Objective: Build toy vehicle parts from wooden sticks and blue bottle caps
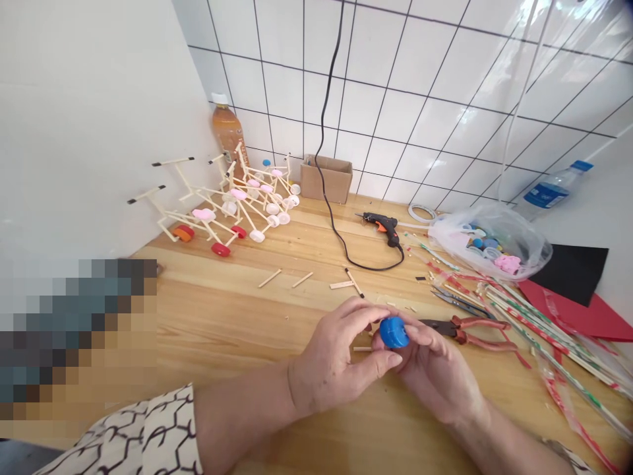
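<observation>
A blue bottle cap [394, 332] is held up just above the table, tilted with its ridged side toward me. My right hand [435, 369] grips it from the right, with fingertips at its edge and behind it. From the left, my left hand [341, 353] curls around the same cap, index finger along its top and thumb under it. Beyond my fingers lie short wooden sticks [302, 280] and a small joined stick piece with dark ends [353, 284]. Red-handled pliers [459, 328] rest partly behind my right hand.
Several stick frames with cap wheels [237, 204] stand at the back left beside a drink bottle [228, 128]. A cardboard box [326, 179], a corded glue gun [383, 226], a bag of caps [489, 244], scissors [459, 302] and wrapped sticks [558, 330] lie farther back and right.
</observation>
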Available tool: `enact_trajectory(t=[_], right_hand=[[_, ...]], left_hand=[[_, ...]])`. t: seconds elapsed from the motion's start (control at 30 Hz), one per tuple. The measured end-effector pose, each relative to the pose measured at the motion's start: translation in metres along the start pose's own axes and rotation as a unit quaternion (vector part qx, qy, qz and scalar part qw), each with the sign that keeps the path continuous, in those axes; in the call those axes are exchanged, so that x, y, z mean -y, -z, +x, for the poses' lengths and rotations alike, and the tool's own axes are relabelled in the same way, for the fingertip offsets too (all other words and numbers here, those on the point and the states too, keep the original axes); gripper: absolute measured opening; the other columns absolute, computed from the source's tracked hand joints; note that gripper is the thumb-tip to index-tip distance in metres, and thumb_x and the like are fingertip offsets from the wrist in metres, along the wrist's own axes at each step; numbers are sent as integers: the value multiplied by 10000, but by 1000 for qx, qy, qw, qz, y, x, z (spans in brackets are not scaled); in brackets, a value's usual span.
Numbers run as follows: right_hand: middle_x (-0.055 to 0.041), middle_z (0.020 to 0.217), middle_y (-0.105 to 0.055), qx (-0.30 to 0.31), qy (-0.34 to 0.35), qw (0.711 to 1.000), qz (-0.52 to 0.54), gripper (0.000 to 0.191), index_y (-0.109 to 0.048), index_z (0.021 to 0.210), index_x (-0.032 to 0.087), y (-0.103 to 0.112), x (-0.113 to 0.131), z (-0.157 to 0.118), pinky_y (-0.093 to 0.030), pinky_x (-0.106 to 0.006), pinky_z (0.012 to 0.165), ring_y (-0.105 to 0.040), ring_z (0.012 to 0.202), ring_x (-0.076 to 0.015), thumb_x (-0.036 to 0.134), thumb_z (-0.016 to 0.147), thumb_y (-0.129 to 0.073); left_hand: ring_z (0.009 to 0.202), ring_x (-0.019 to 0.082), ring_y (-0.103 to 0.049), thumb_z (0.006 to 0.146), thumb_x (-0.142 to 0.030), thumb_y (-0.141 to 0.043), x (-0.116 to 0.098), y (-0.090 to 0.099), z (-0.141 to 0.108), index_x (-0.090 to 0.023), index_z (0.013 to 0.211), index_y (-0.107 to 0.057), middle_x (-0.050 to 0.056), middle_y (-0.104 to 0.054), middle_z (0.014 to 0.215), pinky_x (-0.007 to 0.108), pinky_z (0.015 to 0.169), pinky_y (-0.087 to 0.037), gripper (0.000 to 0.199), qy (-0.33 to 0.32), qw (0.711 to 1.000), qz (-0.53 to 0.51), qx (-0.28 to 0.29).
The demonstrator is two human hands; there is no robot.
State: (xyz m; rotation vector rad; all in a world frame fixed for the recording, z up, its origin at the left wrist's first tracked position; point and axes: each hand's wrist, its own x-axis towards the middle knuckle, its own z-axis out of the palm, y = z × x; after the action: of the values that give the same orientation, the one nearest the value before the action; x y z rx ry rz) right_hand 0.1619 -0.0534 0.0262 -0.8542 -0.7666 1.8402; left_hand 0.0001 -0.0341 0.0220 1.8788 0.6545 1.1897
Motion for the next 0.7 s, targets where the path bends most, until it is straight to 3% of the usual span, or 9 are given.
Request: enact_trajectory(t=[0.3,0.57,0.7], right_hand=[[-51,841,-686,13,-17,1000,11,218,-677,963,215,-2,-6,-2,-476,-359,802,-619,861,-223,263,798,-543],[-44,909,-681,4,4,1000,24,242,-681,996,206,-4,-7,-2,-457,-310,816,-600,866,-183,175,824,-514],[-39,932,-678,-16,20,1000,10,230,-680,1003,202,-5,-8,-4,-457,-251,760,-583,847,-153,178,813,-553]], left_hand=[[970,184,-592,739,-154,-684,3,-3,-2,-172,1109,-584,72,-636,1048,318,856,-501,384,31,999,21,-18],[974,172,-588,747,-157,-678,2,0,1,-140,1089,-606,74,-643,1041,279,872,-474,350,55,998,-9,17],[939,164,-582,754,-144,-661,0,2,3,-155,1035,-632,55,-642,1021,269,849,-469,283,101,993,-54,32]])
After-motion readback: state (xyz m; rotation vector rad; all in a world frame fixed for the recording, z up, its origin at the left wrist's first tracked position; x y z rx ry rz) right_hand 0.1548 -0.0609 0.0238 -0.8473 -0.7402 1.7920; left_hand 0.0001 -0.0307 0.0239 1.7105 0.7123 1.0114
